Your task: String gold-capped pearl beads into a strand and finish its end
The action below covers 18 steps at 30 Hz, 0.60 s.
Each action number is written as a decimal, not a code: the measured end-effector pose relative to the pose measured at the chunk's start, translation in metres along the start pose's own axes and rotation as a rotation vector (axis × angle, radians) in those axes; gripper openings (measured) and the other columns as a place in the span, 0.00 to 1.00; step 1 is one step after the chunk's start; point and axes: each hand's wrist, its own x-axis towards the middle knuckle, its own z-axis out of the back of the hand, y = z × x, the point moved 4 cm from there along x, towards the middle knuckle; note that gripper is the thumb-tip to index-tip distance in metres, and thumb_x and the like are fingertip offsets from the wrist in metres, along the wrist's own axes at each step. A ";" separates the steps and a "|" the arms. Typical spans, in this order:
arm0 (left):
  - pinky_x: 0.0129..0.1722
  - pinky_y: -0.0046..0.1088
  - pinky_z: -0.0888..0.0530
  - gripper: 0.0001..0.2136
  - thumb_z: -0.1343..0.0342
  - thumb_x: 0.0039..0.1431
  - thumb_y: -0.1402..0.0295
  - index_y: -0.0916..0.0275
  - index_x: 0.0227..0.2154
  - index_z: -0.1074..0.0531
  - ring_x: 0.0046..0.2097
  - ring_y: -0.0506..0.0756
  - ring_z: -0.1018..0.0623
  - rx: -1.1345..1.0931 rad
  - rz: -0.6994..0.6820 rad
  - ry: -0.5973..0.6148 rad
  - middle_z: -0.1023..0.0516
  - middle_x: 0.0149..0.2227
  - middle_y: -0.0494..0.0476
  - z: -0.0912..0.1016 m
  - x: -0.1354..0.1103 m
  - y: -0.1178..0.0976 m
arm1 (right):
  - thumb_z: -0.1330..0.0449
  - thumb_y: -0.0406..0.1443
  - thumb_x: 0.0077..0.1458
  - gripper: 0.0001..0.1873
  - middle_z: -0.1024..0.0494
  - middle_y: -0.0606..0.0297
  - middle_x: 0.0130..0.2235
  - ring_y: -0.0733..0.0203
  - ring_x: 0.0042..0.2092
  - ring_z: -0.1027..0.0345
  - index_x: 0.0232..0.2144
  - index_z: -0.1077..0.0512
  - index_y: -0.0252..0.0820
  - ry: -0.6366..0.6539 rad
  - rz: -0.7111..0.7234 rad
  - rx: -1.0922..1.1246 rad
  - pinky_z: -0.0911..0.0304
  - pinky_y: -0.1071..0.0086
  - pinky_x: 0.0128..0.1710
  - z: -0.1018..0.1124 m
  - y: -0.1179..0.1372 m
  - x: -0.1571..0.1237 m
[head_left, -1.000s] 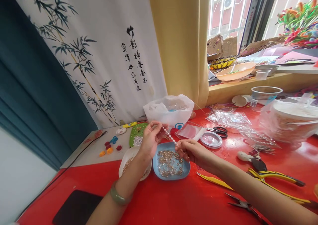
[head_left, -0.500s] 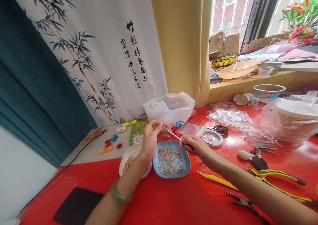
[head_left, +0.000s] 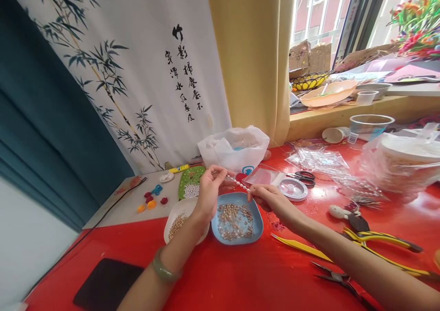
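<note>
A strand of white pearl-like beads [head_left: 238, 182] is stretched between my two hands above the back of a blue dish. My left hand [head_left: 212, 186] pinches its upper left end, fingers closed. The lower right end is gripped between the thumb and fingers of my right hand [head_left: 266, 196]. Below them the blue dish [head_left: 258, 231] holds gold-coloured chain and small findings. Partly behind my left forearm is a white dish [head_left: 168, 228] with small gold beads. A green tray [head_left: 184, 178] with white beads stands behind my left hand.
Yellow tweezers [head_left: 299, 247], black-jawed pliers [head_left: 335, 276] and yellow-handled pliers [head_left: 385, 242] lie on the right. Scissors [head_left: 304, 179] and a line spool [head_left: 292, 189] sit beyond my right hand. A white plastic bag [head_left: 233, 148] stands at the back; a black flat object [head_left: 106, 283] lies front left.
Both hands stay nearly in place, still holding the bead strand. The whole view has shifted very slightly.
</note>
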 end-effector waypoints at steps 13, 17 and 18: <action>0.22 0.19 0.31 0.09 0.44 0.48 0.65 0.62 0.27 0.39 0.26 0.50 0.24 -0.006 0.033 0.052 0.24 0.28 0.51 -0.003 -0.002 0.003 | 0.55 0.35 0.44 0.10 0.54 0.77 0.13 0.72 0.17 0.65 0.18 0.37 0.39 0.091 -0.039 0.089 0.67 0.72 0.18 -0.004 0.001 0.000; 0.22 0.18 0.31 0.09 0.45 0.48 0.66 0.62 0.27 0.39 0.26 0.49 0.24 -0.002 0.044 0.055 0.25 0.28 0.51 -0.003 -0.002 0.004 | 0.54 0.35 0.45 0.11 0.56 0.77 0.14 0.72 0.17 0.66 0.17 0.37 0.38 0.058 -0.044 0.080 0.68 0.71 0.18 -0.003 0.003 0.001; 0.22 0.18 0.31 0.09 0.45 0.48 0.66 0.62 0.27 0.39 0.26 0.49 0.24 -0.001 0.045 0.058 0.25 0.28 0.51 -0.004 -0.003 0.004 | 0.54 0.35 0.45 0.12 0.55 0.77 0.13 0.72 0.17 0.66 0.16 0.37 0.39 0.053 -0.041 0.078 0.68 0.71 0.18 -0.003 0.003 0.001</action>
